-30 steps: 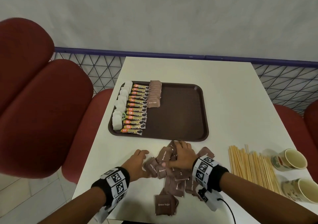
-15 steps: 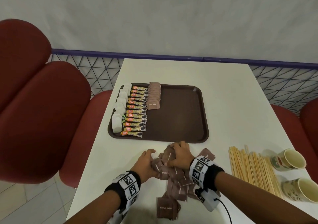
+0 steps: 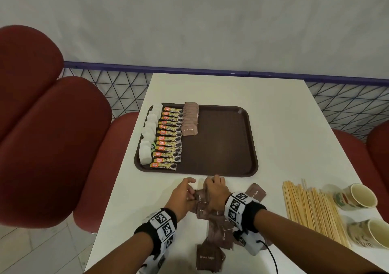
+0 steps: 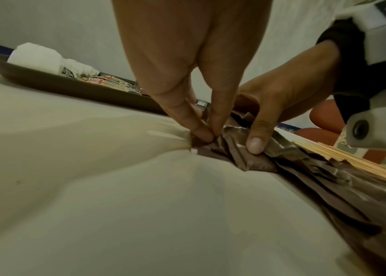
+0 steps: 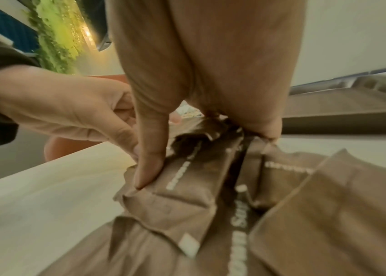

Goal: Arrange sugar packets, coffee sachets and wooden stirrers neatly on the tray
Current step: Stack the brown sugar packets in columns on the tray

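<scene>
Both hands, left hand (image 3: 182, 195) and right hand (image 3: 215, 191), pinch the loose brown paper sugar packets (image 3: 212, 221) at lower centre; uneven squeezing could make the pile slip.

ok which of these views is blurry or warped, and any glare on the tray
Head view: sharp, wide-angle bend at the edges, faint sheen on the tray far corner. Left wrist: table bulges, packets soft. Right wrist: near brown sugar packets smeared, lettering barely legible.
</scene>
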